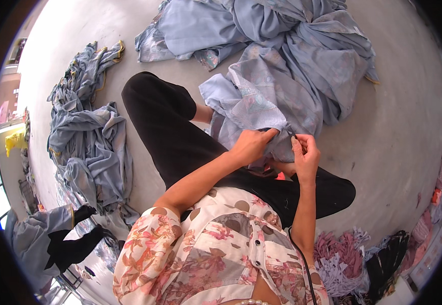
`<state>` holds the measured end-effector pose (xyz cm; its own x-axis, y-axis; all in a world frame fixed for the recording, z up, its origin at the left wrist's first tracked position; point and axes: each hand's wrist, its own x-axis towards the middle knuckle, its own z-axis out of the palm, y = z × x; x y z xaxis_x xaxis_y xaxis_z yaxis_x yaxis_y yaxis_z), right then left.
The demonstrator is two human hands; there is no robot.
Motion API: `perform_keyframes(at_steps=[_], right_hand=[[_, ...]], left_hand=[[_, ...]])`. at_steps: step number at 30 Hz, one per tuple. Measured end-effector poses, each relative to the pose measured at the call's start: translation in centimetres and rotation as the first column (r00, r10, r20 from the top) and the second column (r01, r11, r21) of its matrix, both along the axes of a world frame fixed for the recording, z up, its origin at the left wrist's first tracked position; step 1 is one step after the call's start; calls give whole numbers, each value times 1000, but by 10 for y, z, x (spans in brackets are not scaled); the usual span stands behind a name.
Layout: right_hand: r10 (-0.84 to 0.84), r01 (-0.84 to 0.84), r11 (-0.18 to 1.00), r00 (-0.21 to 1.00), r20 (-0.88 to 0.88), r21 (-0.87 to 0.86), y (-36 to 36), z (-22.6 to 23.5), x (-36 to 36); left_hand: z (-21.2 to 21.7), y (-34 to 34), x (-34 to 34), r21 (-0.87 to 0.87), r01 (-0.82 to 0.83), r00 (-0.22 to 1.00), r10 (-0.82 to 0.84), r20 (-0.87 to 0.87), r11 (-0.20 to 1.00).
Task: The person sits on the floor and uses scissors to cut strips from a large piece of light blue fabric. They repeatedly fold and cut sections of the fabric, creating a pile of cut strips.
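Blue-grey printed fabric (pixel 277 84) spreads from my lap out onto the floor, with embroidered-looking bands and a pale edge near my fingers. My left hand (pixel 254 147) is closed on the edge of this cloth, its thumb and forefinger pressed against it. Just to the right, my right hand (pixel 306 155) pinches a small dark thing (pixel 290 131) that touches the cloth edge between both hands. Its kind is too small to tell; it may be a small tool. Part of the cloth hangs below my hands, over my crossed legs.
I sit on a grey floor (pixel 383 132). A long heap of blue-grey garments (pixel 96 152) lies on the left. More cloth and black pieces (pixel 73 249) sit at the lower left. Bundles of pink and white strips (pixel 340 259) and dark cloth (pixel 388 259) lie at the lower right.
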<state>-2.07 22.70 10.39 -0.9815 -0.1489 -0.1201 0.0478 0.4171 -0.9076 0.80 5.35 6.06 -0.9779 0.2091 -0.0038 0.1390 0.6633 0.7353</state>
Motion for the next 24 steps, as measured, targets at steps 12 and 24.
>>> perform_keyframes(at_steps=[12, 24], right_hand=[[-47, 55, 995, 993, -108, 80, -12, -15, -5], [-94, 95, 992, 995, 19, -84, -17, -39, 8]], left_hand=[[5, 5, 4, 96, -28, 996, 19, 87, 995], [1, 10, 5, 804, -358, 854, -181, 487, 475]])
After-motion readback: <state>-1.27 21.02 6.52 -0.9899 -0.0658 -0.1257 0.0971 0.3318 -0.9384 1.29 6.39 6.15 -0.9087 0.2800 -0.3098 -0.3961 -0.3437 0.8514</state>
